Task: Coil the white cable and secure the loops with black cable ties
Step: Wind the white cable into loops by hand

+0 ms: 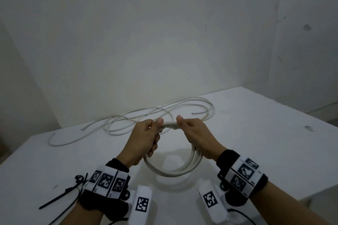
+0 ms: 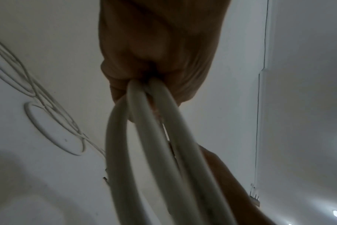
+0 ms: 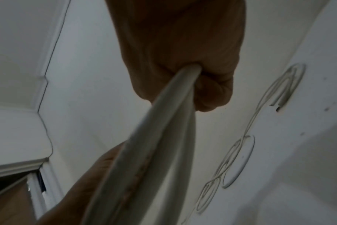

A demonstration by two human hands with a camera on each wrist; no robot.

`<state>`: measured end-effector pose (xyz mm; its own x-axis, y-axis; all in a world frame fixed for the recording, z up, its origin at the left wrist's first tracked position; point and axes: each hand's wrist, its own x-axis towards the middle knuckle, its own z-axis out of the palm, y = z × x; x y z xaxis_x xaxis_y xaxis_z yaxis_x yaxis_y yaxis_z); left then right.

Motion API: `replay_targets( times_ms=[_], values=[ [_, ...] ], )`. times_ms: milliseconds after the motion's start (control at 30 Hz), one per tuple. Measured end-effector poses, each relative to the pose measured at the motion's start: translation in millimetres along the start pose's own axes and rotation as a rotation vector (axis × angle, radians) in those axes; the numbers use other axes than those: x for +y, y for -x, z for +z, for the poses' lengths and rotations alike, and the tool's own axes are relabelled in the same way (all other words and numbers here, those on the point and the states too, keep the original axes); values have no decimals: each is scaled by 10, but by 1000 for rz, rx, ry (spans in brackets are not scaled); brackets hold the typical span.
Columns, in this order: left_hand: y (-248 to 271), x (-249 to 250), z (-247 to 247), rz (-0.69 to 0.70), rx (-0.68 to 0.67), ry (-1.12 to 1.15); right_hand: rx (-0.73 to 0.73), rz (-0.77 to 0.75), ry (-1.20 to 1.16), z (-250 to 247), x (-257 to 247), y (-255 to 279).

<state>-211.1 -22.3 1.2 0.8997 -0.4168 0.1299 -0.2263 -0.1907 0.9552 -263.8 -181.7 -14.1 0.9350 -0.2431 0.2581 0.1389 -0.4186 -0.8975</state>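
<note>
A: Where is the white cable sitting?

B: A coiled bundle of the white cable (image 1: 172, 168) is hanging above the white table (image 1: 256, 142), its top facing away from the person and its ring drooping back toward them. The left hand (image 1: 144, 137) and right hand (image 1: 195, 133) are both gripping the top with fingers curled tight, thumbs nearly meeting.

A: How many loops?

B: The left wrist view is showing at least three strands (image 2: 144, 137); the exact count is unclear. The loose cable (image 1: 146, 117) is trailing left to right along the table's far edge.

A: Any ties?

B: Black cable ties (image 1: 60, 197) are lying near the left wrist; their number is unclear.
</note>
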Motion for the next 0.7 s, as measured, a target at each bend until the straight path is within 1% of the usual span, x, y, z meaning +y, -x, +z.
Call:
replay_targets(
  times_ms=[100,233,300,367,467,600,633,700],
  values=[
    [23,-37,18,23,12,-87,-13,2,194,-5,20,-25],
    [3,-47,33,-1,42,-48,42,-91,319,48,70,-53],
    [-18,-33,19,-29,61,-9,59,-112,331,58,87,-51],
    [-41,-17,-15,-34,65,27,64,-114,319,64,104,-38],
    [-51,2,-36,9,70,41,89,-126,315,68,136,-27],
    [-39,-2,-18,64,133,8,73,-171,279,62,109,-22],
    [-45,2,-12,75,149,-2,65,-147,211,57,103,-20],
    [-51,12,-4,88,157,-14,50,-75,-65,56,108,-1]
  ],
)
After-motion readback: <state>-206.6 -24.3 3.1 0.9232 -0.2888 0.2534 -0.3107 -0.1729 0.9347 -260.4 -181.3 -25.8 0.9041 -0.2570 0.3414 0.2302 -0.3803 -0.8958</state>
